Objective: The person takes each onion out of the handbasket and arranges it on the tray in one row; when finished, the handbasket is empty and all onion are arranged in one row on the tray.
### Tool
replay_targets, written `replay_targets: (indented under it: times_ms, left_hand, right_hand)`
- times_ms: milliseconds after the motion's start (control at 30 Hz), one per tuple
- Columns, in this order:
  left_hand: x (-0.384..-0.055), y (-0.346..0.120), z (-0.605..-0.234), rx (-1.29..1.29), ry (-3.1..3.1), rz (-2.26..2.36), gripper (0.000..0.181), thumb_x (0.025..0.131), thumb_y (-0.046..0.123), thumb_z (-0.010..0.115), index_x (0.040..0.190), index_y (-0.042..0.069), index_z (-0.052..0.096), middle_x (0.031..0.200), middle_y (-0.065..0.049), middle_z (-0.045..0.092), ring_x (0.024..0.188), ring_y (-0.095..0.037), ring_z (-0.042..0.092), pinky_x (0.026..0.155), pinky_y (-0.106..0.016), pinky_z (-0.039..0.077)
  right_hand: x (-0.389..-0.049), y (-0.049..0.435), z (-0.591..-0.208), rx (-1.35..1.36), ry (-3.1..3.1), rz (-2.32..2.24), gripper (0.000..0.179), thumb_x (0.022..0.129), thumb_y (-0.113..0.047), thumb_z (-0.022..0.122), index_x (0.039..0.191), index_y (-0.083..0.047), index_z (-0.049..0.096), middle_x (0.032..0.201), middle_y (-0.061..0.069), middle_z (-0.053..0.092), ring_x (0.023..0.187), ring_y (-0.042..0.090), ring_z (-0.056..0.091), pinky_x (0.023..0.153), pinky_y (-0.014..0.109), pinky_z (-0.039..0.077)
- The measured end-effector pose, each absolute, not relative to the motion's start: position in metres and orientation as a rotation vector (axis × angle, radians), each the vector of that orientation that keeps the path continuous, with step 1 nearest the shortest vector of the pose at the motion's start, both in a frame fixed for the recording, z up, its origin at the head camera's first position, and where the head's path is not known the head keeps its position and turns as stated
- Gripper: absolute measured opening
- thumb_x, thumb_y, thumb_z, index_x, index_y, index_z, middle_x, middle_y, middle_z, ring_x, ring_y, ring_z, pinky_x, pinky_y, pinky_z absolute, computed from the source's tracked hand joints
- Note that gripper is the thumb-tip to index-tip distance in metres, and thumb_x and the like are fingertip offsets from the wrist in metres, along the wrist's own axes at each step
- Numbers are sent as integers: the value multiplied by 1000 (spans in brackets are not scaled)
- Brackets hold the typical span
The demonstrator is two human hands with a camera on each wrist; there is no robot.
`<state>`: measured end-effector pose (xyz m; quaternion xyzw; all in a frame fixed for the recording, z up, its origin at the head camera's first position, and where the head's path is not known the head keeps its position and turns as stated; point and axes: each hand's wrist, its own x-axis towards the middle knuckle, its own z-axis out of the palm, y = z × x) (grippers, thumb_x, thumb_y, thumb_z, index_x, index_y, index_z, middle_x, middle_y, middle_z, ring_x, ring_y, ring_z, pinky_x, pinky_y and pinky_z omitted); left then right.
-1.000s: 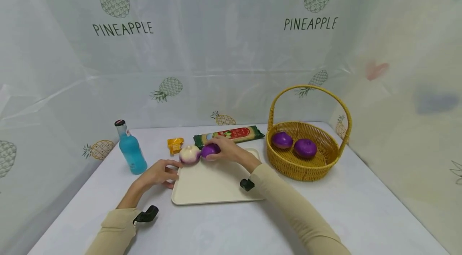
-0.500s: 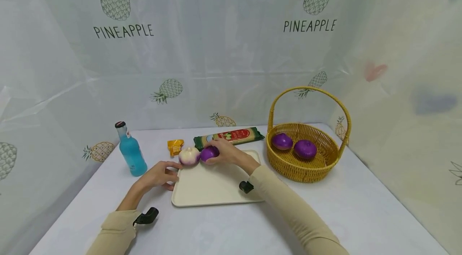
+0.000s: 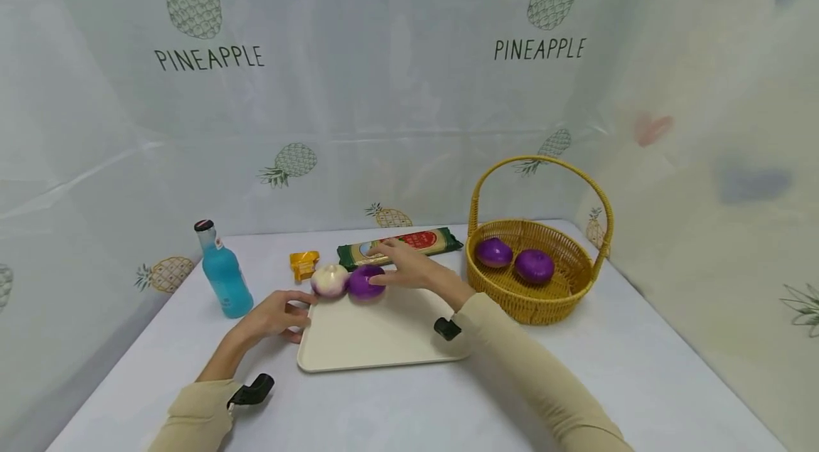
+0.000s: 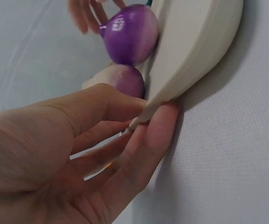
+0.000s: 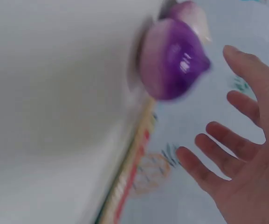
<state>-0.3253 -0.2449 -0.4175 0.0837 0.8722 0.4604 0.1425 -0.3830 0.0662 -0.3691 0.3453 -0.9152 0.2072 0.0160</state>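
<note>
My left hand (image 3: 275, 315) grips the left rim of a cream tray (image 3: 384, 338). In the left wrist view the tray's edge (image 4: 190, 60) lies between thumb and fingers (image 4: 162, 126). A glossy purple onion (image 3: 365, 283) sits on the tray's far left part, against a white-and-purple onion (image 3: 329, 281) at the corner. Just right of the purple onion, my right hand (image 3: 409, 268) has its fingers spread. The right wrist view shows a gap between that hand (image 5: 246, 130) and the purple onion (image 5: 169, 60), with nothing held.
A yellow wicker basket (image 3: 531, 310) with a tall handle stands at the right, holding two purple onions (image 3: 514, 259). Behind the tray lies a green-and-red food packet (image 3: 422, 241). An orange wrapped piece (image 3: 303, 264) and a blue bottle (image 3: 227, 278) are at the left.
My right hand has let go of the purple onion, spread its fingers and drawn back slightly. The onion stays on the tray beside the white-and-purple one. The left hand keeps its grip.
</note>
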Motion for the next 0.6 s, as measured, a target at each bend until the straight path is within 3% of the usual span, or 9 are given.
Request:
replay_targets:
  times_ms: [167, 333, 600]
  left_hand:
    - [-327, -245, -418, 236, 2521, 1321, 51, 84, 4, 73, 132, -2, 57, 106, -16, 66, 81, -19, 64, 67, -37, 63]
    - [-329, -246, -418, 236, 2533, 1301, 51, 84, 5, 73, 132, 0, 57, 108, -16, 66, 83, -19, 64, 67, -36, 63]
    - [-330, -245, -419, 232, 2525, 1309, 50, 85, 5, 72, 132, 0, 57, 113, -19, 66, 87, -19, 65, 67, -37, 63]
  right_hand:
    - [-374, 115, -348, 1022, -2781, 595, 57, 91, -43, 67, 140, -20, 52, 143, 12, 48, 129, 30, 51, 107, 50, 46]
    - [-361, 177, -332, 848, -2799, 601, 55, 91, -44, 66, 140, -21, 52, 144, 15, 47, 130, 36, 50, 106, 57, 45]
    - [-353, 269, -342, 695, -2765, 602, 56, 90, -39, 69, 137, -12, 55, 140, 20, 51, 129, 41, 48, 105, 61, 43]
